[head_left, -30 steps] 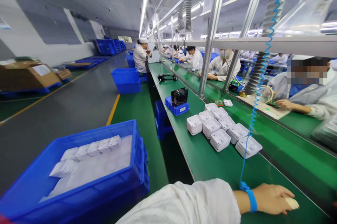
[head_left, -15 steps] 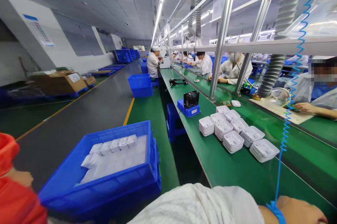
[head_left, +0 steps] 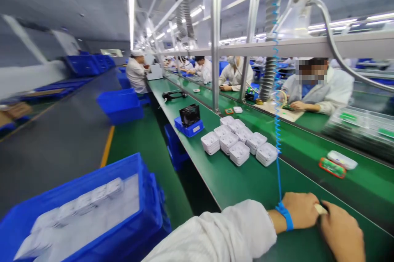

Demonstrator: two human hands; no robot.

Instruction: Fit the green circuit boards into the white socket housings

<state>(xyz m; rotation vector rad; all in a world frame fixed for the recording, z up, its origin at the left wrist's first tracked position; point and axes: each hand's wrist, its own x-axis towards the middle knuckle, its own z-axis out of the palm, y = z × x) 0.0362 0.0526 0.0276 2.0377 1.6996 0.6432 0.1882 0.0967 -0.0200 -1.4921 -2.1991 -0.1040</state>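
Observation:
My left hand (head_left: 300, 209), with a blue coiled-cord wrist strap (head_left: 285, 216) on it, is over the green bench (head_left: 212, 176) at the lower right. Its fingers curl toward my right hand (head_left: 343, 229), which is close beside it, back up and fingers bent. Between the two hands a small pale piece (head_left: 320, 208) and a dark edge show; I cannot make out what they are. Stacks of white square plastic covers (head_left: 239, 153) stand on the bench, farther up from my hands.
A blue crate (head_left: 150, 217) with rows of white parts stands at lower left. On the belt lie a green circuit board (head_left: 332, 167) and a white cover (head_left: 342, 159). A black fan (head_left: 189, 115) sits on a blue bin (head_left: 188, 128). Co-workers sit across the line.
The view has swung to the right. My right hand has come into sight beside my left. A red-sleeved arm at the left edge is out of view.

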